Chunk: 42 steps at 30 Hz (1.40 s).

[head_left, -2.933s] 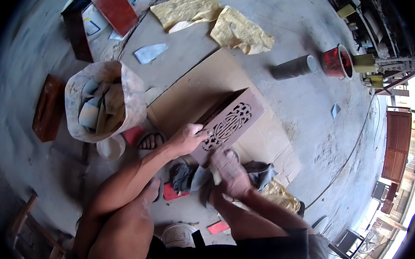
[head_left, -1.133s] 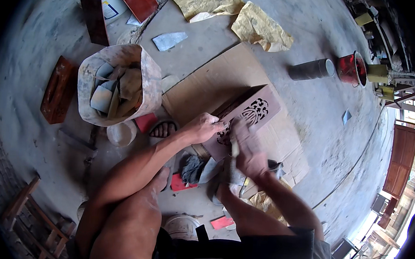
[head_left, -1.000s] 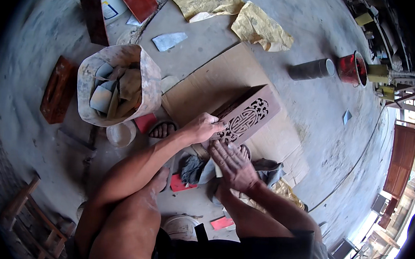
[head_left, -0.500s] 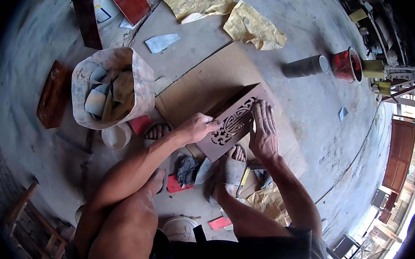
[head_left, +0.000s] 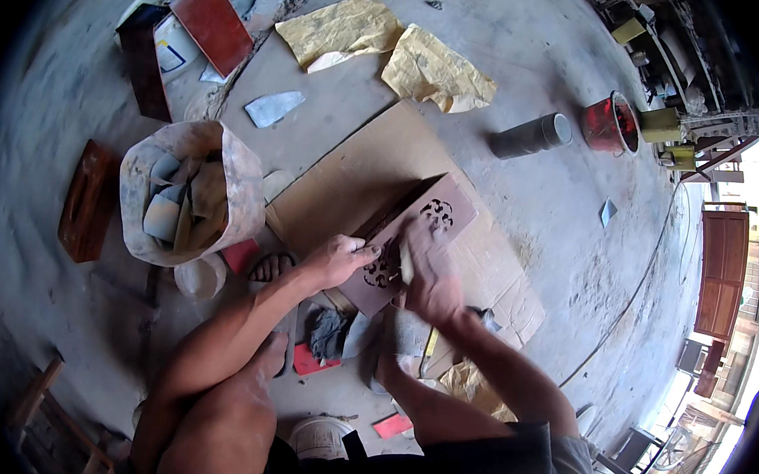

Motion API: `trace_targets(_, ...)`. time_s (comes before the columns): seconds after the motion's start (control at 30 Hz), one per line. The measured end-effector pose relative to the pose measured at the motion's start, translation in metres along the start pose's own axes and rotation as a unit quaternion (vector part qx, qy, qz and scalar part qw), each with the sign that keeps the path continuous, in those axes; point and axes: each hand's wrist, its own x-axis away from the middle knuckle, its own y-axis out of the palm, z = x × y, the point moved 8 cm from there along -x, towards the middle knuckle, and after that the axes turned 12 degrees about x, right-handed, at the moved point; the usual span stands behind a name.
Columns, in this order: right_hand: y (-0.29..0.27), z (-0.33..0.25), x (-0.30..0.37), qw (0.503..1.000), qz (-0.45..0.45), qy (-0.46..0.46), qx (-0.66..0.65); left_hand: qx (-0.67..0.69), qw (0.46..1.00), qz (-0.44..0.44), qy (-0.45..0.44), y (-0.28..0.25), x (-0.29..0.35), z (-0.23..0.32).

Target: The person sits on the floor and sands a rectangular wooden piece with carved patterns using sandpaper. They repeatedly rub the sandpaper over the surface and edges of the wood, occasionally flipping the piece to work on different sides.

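Observation:
A brown wooden box [head_left: 460, 209] with a cut-out scroll pattern in its upper face is tilted above a cardboard sheet [head_left: 335, 180]. My left hand [head_left: 339, 261] grips the box's left edge, thumb on the patterned face and fingers hidden round the side. Across the middle of that face lies my right hand [head_left: 430, 272], blurred by motion. It presses down what looks like a folded piece of sandpaper [head_left: 406, 262], with only a pale yellowish edge showing beside the thumb. The hand covers the centre of the pattern.
To the left, a whitish bucket [head_left: 254, 193] holds several scraps, with a reddish-brown wooden piece [head_left: 88, 205] beside it. Crumpled yellowish sheets [head_left: 442, 68] lie ahead. A grey cylinder [head_left: 530, 136] and a red-stained bucket [head_left: 609, 126] are at far right. Dark cloth [head_left: 329, 331] lies between my feet.
My right hand has slid from the far right end of the patterned face toward its near middle. My left hand keeps its grip on the box. The view has shifted slightly.

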Motion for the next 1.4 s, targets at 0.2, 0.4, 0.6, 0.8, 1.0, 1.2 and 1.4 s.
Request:
trace_targets(0.2,-0.018,0.077,-0.038,0.993,0.039,0.093,0.066,-0.004,0.999,-0.04,0.008,0.012,-0.004,0.008)
trace_targets(0.4,0.003,0.003,-0.011,0.997,-0.063,-0.049,-0.01,-0.009,0.999,-0.019,0.034,-0.002,-0.01,-0.016)
trace_targets(0.6,-0.004,0.083,-0.039,0.991,0.011,0.093,0.095,0.102,0.995,-0.009,0.015,0.009,0.0,-0.003)
trace_targets(0.8,-0.01,0.07,-0.037,0.992,0.031,0.107,0.063,0.229,0.968,-0.092,-0.04,0.013,0.0,-0.018)
trace_targets(1.0,-0.001,-0.04,0.006,0.989,-0.081,-0.104,-0.06,0.326,0.941,-0.066,-0.068,0.008,0.01,-0.021)
trace_targets(1.2,-0.011,0.009,-0.017,1.0,-0.01,0.013,-0.024,0.333,0.937,-0.063,-0.083,0.006,-0.006,-0.049)
trace_targets(1.4,0.0,-0.05,0.01,0.988,-0.082,-0.112,-0.071,0.336,0.936,0.008,-0.102,0.004,0.003,-0.04)
